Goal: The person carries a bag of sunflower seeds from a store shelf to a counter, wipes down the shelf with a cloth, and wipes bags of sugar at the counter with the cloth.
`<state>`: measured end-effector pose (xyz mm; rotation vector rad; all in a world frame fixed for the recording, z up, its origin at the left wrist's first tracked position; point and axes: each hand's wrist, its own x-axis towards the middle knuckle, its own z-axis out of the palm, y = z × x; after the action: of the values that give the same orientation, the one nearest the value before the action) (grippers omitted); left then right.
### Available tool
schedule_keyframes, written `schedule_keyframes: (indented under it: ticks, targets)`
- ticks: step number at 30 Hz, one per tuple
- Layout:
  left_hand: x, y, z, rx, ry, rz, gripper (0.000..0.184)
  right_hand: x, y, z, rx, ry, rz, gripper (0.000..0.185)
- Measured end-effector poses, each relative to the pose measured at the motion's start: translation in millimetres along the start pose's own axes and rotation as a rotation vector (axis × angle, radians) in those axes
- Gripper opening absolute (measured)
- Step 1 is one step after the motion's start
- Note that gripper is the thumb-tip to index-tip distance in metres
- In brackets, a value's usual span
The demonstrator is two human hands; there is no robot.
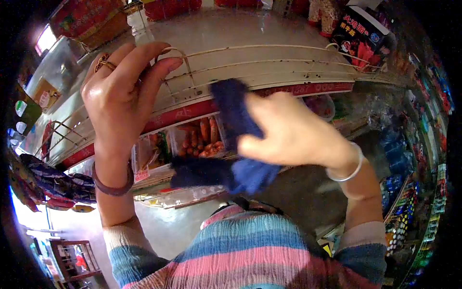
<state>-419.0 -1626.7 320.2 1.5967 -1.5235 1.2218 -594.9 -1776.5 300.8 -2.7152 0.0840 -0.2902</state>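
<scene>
My left hand (120, 94) is raised at the left, with thumb and forefinger closed on the end of the cream wire rail (231, 50) along the shelf's front edge. In my right hand (293, 132), slightly blurred, is a dark blue cloth (232, 108). The cloth hangs in front of the red label strip (192, 111), and its lower folds spread left and down. Behind it runs the bare metal shelf (231, 31), with dark specks along its front. The fingertips on the far side of the cloth are hidden.
Below the strip sit clear boxes of reddish sausage-like snacks (202, 135). A black printed carton (358, 36) stands at the shelf's right end. Dark snack packets (53, 176) hang at the left. Crowded goods (404, 212) line the right side. A wooden stool-like frame (74, 260) stands lower left.
</scene>
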Motion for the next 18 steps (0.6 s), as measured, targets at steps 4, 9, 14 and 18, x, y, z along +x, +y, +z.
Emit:
schedule_keyframes:
  ticks: [4, 9, 14, 18]
  targets:
    - [1.4, -4.3, -0.7, 0.008, 0.019, 0.050, 0.016, -45.8, 41.0, -29.6, -0.102, 0.145, 0.259, 0.035]
    - [0.7, -2.5, 1.5, -0.023, 0.015, 0.004, 0.016, -43.1, 28.0, -33.6, -0.221, 0.107, 0.327, 0.038]
    - [-1.0, 0.6, -3.6, 0.016, -0.059, -0.050, 0.016, 7.2, -16.3, -5.2, -0.072, -0.008, -0.023, 0.036]
    - [-0.8, -6.4, 4.7, -0.006, 0.032, 0.019, 0.016, 16.8, -17.3, 6.1, 0.015, 0.018, -0.128, 0.037]
